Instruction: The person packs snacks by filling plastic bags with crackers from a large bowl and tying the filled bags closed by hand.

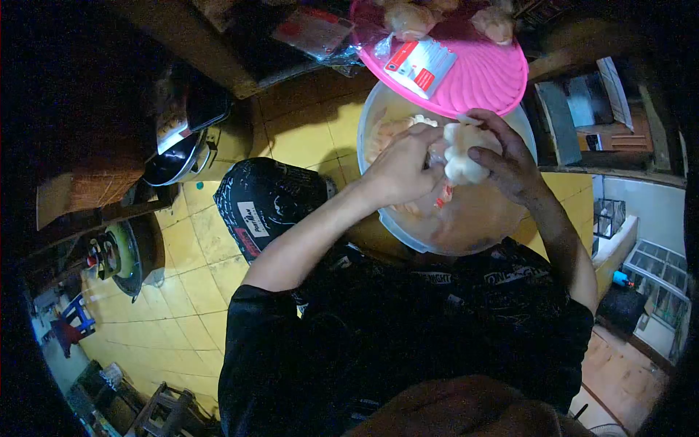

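A white, lobed piece (466, 156), too unclear to name for certain, is held above a large pale plastic tub (373, 116). My right hand (513, 156) wraps round its right side, with the thumb across its front. At its left side is my left hand (411, 164), fingers bent and closed; what they grip is hidden. Below the hands a small red and white item (444, 195) shows. Pale pieces (382, 135) lie inside the tub, partly covered by my left hand and forearm.
Behind the tub, a pink ribbed tray (491, 76) holds a red and white packet (422, 67) and wrapped bundles (410, 22). A metal pot (175, 164) stands at left. Yellow tiles (189, 247) cover the floor. Shelving (659, 269) is at far right.
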Tool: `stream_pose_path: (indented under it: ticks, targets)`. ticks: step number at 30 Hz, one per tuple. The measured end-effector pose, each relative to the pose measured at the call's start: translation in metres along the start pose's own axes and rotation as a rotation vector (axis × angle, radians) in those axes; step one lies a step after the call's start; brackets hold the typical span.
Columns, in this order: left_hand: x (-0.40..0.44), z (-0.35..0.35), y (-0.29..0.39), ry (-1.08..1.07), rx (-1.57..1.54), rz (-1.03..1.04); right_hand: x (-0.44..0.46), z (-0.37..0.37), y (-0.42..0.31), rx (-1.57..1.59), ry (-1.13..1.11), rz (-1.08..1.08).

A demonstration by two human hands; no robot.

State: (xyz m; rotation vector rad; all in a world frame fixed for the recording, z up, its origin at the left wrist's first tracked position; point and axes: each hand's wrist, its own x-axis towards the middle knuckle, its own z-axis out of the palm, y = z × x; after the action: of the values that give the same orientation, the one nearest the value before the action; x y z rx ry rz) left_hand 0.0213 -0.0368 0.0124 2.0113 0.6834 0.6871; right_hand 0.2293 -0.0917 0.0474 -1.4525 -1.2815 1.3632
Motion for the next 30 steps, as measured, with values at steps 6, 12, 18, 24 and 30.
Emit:
stream_pose_path:
  ticks: [6, 12, 18, 24, 30]
  targets:
    - [-0.001, 0.008, -0.005, 0.024, -0.149, -0.051, -0.004, 0.000, -0.007, -0.043, -0.077, 0.097]
    - [-0.002, 0.007, 0.000, 0.002, -0.122, 0.005, 0.000, -0.004, 0.004, -0.062, -0.104, 0.049]
    - [-0.003, 0.011, -0.002, 0.038, -0.069, 0.031, -0.005, 0.007, -0.022, -0.205, -0.075, 0.237]
    - [-0.002, 0.013, -0.003, 0.007, -0.126, 0.080, 0.003, 0.005, 0.015, -0.070, -0.172, 0.047]
    - [-0.002, 0.019, -0.005, 0.064, -0.250, 0.012, 0.002, 0.014, 0.004, 0.039, -0.074, 0.137]
